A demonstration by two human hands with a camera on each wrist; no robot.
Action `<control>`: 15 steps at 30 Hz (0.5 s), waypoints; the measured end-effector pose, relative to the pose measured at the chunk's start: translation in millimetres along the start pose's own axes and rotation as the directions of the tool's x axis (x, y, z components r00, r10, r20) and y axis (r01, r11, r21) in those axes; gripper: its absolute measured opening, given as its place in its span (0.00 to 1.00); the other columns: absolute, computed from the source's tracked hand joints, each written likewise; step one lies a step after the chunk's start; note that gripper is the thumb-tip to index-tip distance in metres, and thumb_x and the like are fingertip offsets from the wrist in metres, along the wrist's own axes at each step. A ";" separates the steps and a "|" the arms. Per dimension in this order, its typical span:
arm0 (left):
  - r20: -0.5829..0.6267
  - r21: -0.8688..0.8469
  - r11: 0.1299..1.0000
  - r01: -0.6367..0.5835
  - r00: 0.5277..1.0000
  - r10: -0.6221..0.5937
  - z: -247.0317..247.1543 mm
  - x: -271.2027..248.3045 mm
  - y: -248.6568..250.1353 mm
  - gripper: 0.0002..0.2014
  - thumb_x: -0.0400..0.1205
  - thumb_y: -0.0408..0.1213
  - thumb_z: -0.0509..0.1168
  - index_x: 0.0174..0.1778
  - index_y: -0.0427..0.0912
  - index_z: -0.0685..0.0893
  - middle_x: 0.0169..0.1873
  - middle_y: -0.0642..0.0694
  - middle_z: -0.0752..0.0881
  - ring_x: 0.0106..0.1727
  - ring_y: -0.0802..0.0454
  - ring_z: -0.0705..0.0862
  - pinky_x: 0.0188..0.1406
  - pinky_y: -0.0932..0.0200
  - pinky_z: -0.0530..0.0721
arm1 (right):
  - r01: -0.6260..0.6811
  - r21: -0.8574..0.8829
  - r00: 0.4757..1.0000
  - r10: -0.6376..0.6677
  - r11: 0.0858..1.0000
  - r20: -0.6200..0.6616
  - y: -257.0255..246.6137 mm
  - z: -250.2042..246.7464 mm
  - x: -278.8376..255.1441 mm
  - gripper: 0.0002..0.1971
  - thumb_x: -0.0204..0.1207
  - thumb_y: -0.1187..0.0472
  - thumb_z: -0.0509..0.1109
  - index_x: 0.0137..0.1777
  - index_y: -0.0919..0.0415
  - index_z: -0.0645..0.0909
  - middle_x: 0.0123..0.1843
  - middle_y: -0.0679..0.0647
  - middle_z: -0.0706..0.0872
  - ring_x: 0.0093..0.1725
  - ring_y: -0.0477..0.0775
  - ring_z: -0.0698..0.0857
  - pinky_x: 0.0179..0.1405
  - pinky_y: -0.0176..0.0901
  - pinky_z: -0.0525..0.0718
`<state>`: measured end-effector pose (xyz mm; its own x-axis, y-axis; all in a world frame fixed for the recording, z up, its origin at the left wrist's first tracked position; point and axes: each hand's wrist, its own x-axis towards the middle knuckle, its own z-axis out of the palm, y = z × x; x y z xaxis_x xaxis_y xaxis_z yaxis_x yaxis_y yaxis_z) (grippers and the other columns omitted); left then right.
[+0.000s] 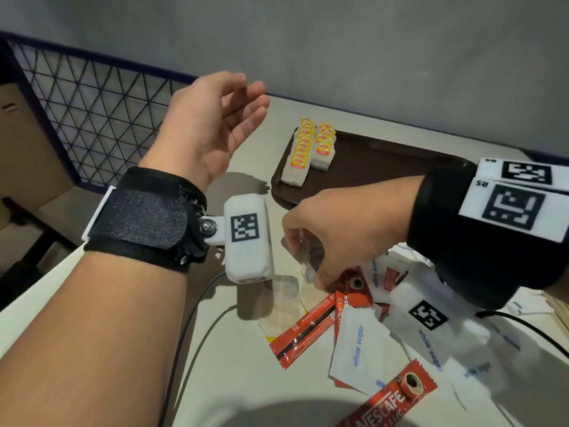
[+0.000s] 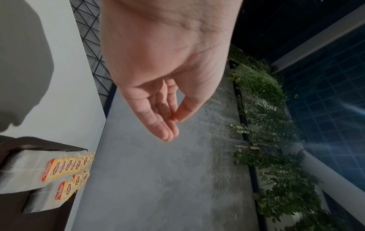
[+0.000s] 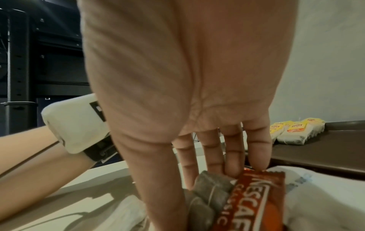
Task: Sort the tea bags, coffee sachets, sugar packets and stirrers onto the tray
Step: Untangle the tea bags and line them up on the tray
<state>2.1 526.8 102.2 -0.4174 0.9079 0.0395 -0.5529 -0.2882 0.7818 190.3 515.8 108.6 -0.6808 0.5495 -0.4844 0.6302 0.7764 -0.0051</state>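
My right hand (image 1: 304,257) reaches down into the loose pile and pinches a pale tea bag (image 1: 308,266) between thumb and fingers. In the right wrist view the fingertips (image 3: 233,170) sit on the grey tea bag (image 3: 211,184) beside a red coffee sachet (image 3: 256,195). My left hand (image 1: 246,97) hovers open and empty above the table's far left, left of the dark brown tray (image 1: 385,167). Two rows of yellow-tagged tea bags (image 1: 304,149) lie at the tray's left end. Red coffee sachets (image 1: 303,331), white sugar packets (image 1: 357,346) and another tea bag (image 1: 283,300) lie mixed on the table.
Black cables (image 1: 191,318) run over the white table near my left forearm. A black wire-grid panel (image 1: 92,103) and a cardboard box (image 1: 18,134) stand off the table's left edge. A grey wall (image 1: 338,41) backs the table. The tray's right part is bare.
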 end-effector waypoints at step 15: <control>0.034 0.091 0.996 -0.018 0.999 0.015 8.8 -8.3 2.7 0.07 0.86 0.32 0.68 0.58 0.36 0.82 0.42 0.42 0.94 0.38 0.50 0.92 0.42 0.60 0.91 | 0.285 0.530 0.921 -0.075 0.799 -0.382 35.2 -13.7 -33.4 0.09 0.71 0.55 0.84 0.46 0.56 0.88 0.41 0.50 0.92 0.38 0.44 0.87 0.41 0.41 0.86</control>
<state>10.4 521.2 109.4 -0.4009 0.9133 0.0725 -0.4775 -0.2758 0.8342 230.1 529.0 136.6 -0.8171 0.5657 -0.1116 0.5072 0.6133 -0.6055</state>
